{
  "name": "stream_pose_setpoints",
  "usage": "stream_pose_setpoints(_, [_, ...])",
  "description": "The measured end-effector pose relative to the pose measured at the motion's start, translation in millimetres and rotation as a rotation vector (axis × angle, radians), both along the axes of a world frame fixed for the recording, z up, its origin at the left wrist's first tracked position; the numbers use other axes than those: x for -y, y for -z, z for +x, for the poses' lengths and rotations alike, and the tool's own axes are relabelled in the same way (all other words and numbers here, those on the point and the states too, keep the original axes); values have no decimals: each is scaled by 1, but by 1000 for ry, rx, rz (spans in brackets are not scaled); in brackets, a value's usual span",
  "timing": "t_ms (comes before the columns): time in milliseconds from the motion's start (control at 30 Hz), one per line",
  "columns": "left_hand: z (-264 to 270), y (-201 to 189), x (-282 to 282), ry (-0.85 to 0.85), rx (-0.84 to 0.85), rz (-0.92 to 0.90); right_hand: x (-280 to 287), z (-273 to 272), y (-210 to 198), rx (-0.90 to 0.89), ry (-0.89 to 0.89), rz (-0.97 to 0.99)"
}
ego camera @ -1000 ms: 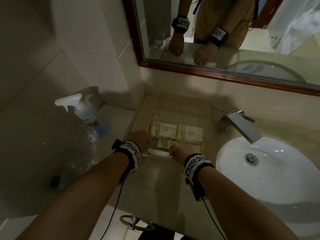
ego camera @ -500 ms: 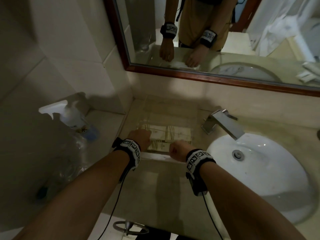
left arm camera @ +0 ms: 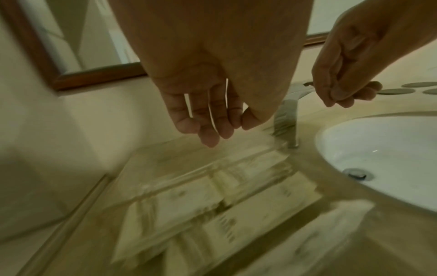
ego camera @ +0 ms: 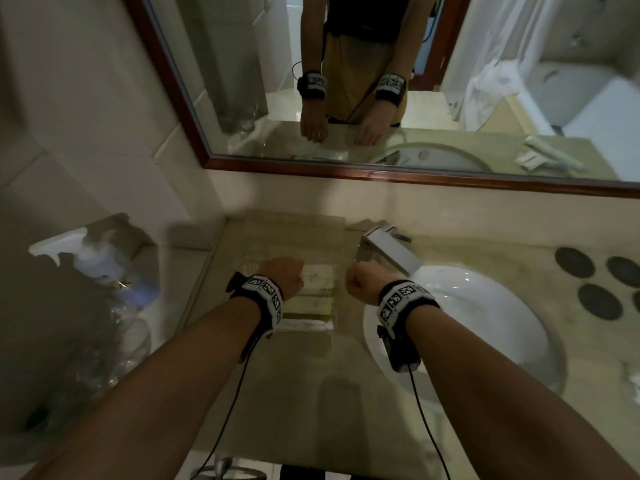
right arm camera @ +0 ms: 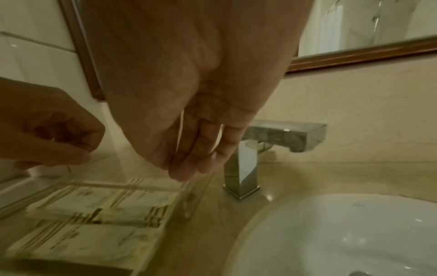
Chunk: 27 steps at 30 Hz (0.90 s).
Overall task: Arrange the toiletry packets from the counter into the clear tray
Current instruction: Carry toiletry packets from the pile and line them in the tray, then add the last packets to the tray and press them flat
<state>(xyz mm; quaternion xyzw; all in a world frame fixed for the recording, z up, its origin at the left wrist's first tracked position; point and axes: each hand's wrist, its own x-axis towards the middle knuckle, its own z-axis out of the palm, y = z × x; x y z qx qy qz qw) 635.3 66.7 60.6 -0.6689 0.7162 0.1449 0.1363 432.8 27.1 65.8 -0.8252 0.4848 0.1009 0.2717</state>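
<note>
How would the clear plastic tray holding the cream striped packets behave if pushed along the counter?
The clear plastic tray looks rigid with a flat base, so it would probably slide, not tip. The polished stone counter looks slick. The cream striped packets lie flat and would likely ride along.

We count two hands: a left hand (ego camera: 282, 277) and a right hand (ego camera: 363, 282). One clear tray (right arm camera: 189, 201) sits at the counter's (ego camera: 294, 393) left back corner. The packets (right arm camera: 94, 214) in it are too blurred to count surely. There is one tap (ego camera: 391, 251), one basin (ego camera: 485, 323), one spray bottle (ego camera: 100, 261), one mirror (ego camera: 381, 98), and at least four dark discs (ego camera: 575, 263) by the counter's right edge.
</note>
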Motion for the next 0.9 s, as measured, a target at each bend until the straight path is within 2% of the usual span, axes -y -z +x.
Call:
stream_pose_setpoints(233, [-79, -28, 11, 57, 52, -59, 4, -74, -12, 14, 66, -114])
stream_pose_setpoints(333, [-115, -33, 16, 49, 64, -15, 5, -110, -15, 17, 108, -113])
stream_pose_setpoints(467, [-167, -35, 22, 145, 65, -64, 1, -162, -24, -11, 107, -98])
stream_pose_setpoints(633, [-227, -31, 29, 270, -36, -120, -14, -227, -32, 16, 249, -76])
stream_pose_setpoints(733, [-260, -32, 33, 360, 2, -149, -27, -259, -35, 37, 352, -100])
stream_pose_setpoints(900, [-314, -25, 38, 505, -30, -171, -65, -309, -32, 5, 503, -89])
